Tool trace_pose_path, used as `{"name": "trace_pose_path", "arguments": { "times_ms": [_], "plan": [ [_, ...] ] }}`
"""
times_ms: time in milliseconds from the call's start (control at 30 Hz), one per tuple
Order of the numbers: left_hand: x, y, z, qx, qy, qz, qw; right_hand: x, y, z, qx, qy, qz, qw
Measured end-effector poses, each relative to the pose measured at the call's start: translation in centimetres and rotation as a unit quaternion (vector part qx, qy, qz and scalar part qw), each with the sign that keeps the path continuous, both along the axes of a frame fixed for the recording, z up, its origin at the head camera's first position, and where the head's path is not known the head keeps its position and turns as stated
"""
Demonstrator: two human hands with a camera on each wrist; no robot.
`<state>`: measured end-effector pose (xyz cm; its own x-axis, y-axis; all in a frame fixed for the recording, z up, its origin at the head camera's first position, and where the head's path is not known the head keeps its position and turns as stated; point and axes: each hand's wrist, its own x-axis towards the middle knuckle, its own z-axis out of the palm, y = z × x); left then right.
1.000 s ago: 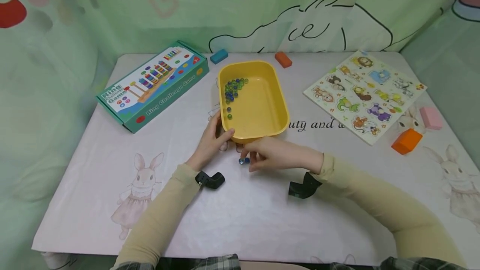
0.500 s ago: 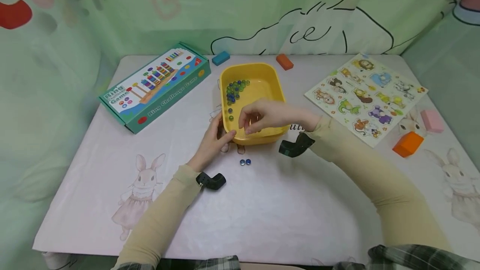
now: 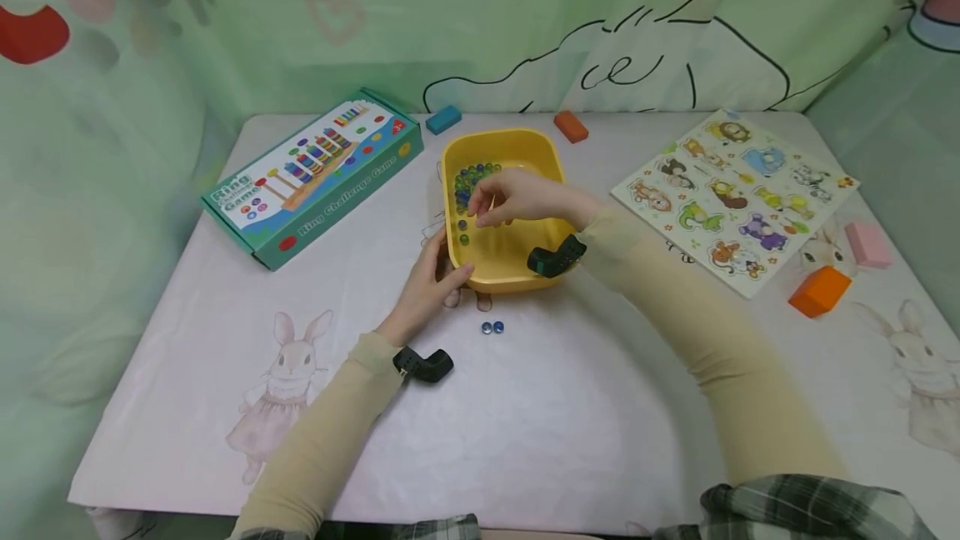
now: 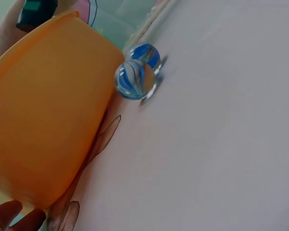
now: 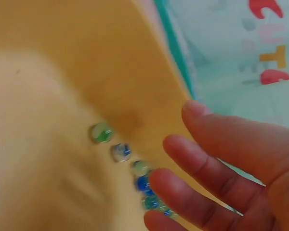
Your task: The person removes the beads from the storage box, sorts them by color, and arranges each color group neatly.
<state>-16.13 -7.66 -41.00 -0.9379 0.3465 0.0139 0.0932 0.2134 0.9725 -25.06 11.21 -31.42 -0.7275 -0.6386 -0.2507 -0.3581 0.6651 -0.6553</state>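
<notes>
A yellow tub [image 3: 557, 163] stands mid-table with several blue and green marbles [image 3: 470, 177] gathered along its far-left side. My left hand [image 3: 448, 272] grips the tub's near-left corner, thumb over the rim. My right hand [image 3: 486, 208] hovers inside the tub just above the marbles. In the right wrist view its fingers [image 5: 216, 159] are spread and hold nothing, with marbles [image 5: 120, 152] on the tub floor beneath. Two blue marbles [image 3: 492, 327] lie on the table in front of the tub. The left wrist view shows them [image 4: 137, 72] beside the tub wall [image 4: 43, 120].
A teal ring-game box [image 3: 315, 173] lies at the left. An animal puzzle board [image 3: 735, 190] lies at the right, with a pink block [image 3: 867, 243] and an orange block [image 3: 817, 290] near it. A blue block [image 3: 443, 118] and an orange-red block [image 3: 571, 126] sit behind the tub.
My right hand rose from the table beside the two blue marbles and moved forward over the tub to its marble pile. The left hand stayed on the tub corner.
</notes>
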Motion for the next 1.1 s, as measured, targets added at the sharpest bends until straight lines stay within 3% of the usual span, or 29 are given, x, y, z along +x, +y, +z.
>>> {"name": "trace_pose_path", "arguments": {
  "times_ms": [233,533,1100],
  "plan": [
    [0.0,0.0,-0.1,0.006,0.007,-0.004,0.9999,-0.7,-1.3,-1.5,0.046,0.027,0.018,0.998],
    [-0.2,0.0,-0.1,0.019,0.009,-0.012,0.9997,-0.9,-2.6,-1.6,0.102,0.038,0.025,0.994],
    [-0.1,-0.1,-0.2,0.003,0.019,-0.008,0.9998,-1.5,-2.9,-3.1,0.118,0.02,0.037,0.992]
  ]
}}
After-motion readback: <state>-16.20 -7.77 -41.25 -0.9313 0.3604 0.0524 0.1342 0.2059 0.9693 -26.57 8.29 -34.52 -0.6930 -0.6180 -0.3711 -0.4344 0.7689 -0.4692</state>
